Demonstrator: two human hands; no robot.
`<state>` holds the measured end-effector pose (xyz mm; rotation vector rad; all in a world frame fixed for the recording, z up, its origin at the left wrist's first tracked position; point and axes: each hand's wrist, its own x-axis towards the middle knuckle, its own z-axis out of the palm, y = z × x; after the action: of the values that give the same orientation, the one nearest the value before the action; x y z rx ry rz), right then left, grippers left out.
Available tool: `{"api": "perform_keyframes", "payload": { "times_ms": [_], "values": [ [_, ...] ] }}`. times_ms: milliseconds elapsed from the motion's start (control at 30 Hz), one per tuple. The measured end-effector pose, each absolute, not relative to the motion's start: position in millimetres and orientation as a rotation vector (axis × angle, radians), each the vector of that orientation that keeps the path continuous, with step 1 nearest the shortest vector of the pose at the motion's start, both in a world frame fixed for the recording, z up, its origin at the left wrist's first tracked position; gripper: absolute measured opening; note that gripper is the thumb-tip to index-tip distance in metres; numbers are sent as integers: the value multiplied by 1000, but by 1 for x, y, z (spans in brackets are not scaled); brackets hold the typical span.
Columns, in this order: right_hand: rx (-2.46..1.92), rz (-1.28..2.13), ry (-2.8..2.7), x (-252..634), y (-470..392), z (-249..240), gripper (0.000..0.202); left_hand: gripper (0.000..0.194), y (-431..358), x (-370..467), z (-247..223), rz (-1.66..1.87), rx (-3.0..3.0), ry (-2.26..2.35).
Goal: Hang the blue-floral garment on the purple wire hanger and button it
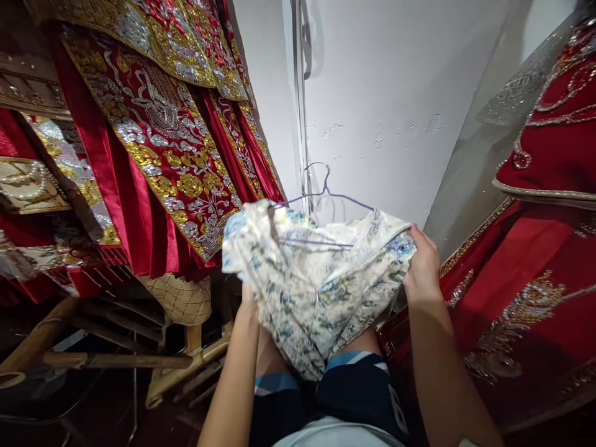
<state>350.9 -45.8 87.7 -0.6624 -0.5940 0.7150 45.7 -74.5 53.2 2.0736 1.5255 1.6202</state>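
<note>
A cream blouse with a blue and green floral print (321,298) is spread out in front of my legs. It sits on a thin purple hanger (326,192), whose hook points up towards the white wall and touches no visible rail. My right hand (421,264) grips the blouse at its right shoulder or sleeve edge, thumb on top. My left hand (249,297) is beneath the left sleeve, raising the cloth there. Fabric covers its fingers, so their closure is hidden. The left sleeve looks slightly blurred.
Red garments with gold and silver embroidery (172,143) hang at the left. A bamboo frame (116,360) stands below them. Beaded red garments (549,248) and clear plastic sheeting (475,143) crowd the right. Behind the hanger is a white wall (386,81) with a vertical metal strip (298,93).
</note>
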Motion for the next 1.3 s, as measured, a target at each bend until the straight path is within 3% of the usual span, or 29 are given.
{"api": "perform_keyframes", "payload": {
  "times_ms": [133,300,600,700,800,933,1100,1300],
  "values": [
    [-616,646,-605,337,-10,111,36,58,-75,49,9,1752,1144,963],
    [-685,705,-830,320,-6,115,40,63,-86,66,-28,1674,916,1064],
    [-1143,292,-828,317,-77,9,55,49,-126,73,-51,1521,696,1133],
    [-1180,754,-1165,289,-93,-19,35,51,-127,79,-52,1515,675,1120],
    [-1069,1201,-1546,257,-97,-24,39,55,-127,84,-52,1471,689,1078],
    [-1011,1179,-1584,229,-91,-15,41,51,-126,81,-53,1456,732,1072],
    [-968,1288,-1434,222,-90,-8,42,44,-128,73,-66,1760,763,1429],
    [-955,1443,-1322,224,-107,-1,33,72,-135,98,-68,2193,1382,1874]
  ]
}}
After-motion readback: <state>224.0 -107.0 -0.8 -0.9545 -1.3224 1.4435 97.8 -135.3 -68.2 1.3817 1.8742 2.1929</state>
